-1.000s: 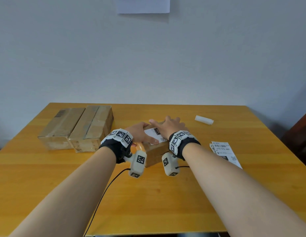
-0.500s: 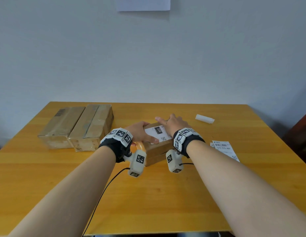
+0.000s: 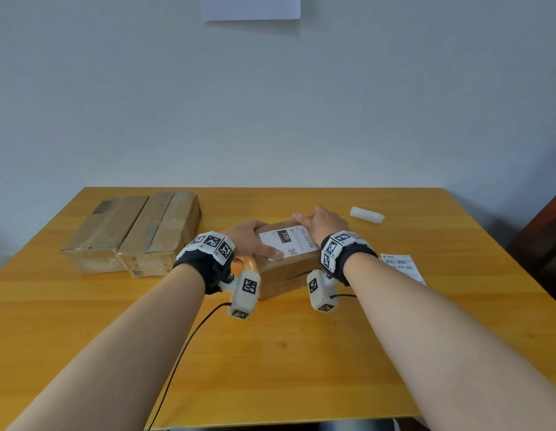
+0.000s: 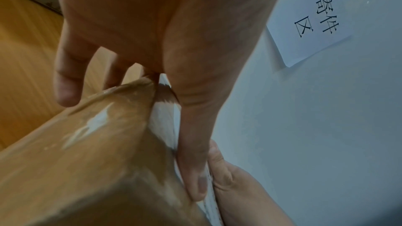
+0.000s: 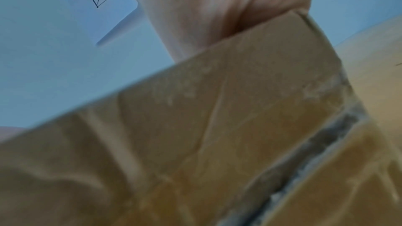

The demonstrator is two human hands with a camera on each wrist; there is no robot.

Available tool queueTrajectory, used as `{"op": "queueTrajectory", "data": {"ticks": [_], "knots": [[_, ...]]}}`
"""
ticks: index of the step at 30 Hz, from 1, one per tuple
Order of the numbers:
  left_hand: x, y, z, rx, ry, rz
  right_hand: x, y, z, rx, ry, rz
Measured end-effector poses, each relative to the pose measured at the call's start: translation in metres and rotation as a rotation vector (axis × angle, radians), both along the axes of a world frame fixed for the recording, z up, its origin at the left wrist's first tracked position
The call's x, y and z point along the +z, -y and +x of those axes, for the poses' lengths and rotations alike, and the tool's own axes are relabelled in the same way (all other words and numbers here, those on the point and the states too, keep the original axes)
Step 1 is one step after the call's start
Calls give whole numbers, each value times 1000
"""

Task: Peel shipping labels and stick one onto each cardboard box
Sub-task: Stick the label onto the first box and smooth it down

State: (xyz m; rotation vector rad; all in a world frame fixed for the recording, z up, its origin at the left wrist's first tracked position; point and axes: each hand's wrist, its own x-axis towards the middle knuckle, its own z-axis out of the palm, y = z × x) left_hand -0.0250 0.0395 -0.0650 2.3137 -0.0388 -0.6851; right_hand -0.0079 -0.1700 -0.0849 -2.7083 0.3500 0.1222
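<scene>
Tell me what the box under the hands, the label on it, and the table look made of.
Box: brown corrugated cardboard, matte, scuffed, with glossy tape along one edge in the left wrist view. Label: white printed paper, probably adhesive-backed; finish hard to judge. Table: wood or wood-look laminate, orange-yellow with visible grain and a slight sheen.

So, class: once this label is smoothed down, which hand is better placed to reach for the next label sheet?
Probably the right hand: the spare labels lie just beside its wrist, while the left hand sits across the box, thumb pressing the label.
</scene>
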Motion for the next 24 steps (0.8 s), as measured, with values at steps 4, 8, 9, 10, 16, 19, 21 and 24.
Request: {"op": "queueTrajectory", "data": {"ticks": [4,8,9,10,16,19,21,24], "knots": [[0,-2,-1,73,9,-6,2,6,-4,-14,-5,17],[2,-2,-3,160,-4,-13,5,11,-11,-49,1,14],[3,-2,-4,172,-13,-18,4,12,-12,-60,6,15],[4,-2,-6,174,-21,-16,2,12,-13,-68,15,12],[8,-2,-13,164,13,-6,-4,3,-17,-23,-5,-32],[7,-4,-10,225,74,-83,6,-5,-20,-6,-85,-9],[6,-4,-9,237,129,-110,12,-11,-23,-8,-137,-13],[7,-3,-9,213,158,-99,17,-21,-26,-28,-177,-37]]}}
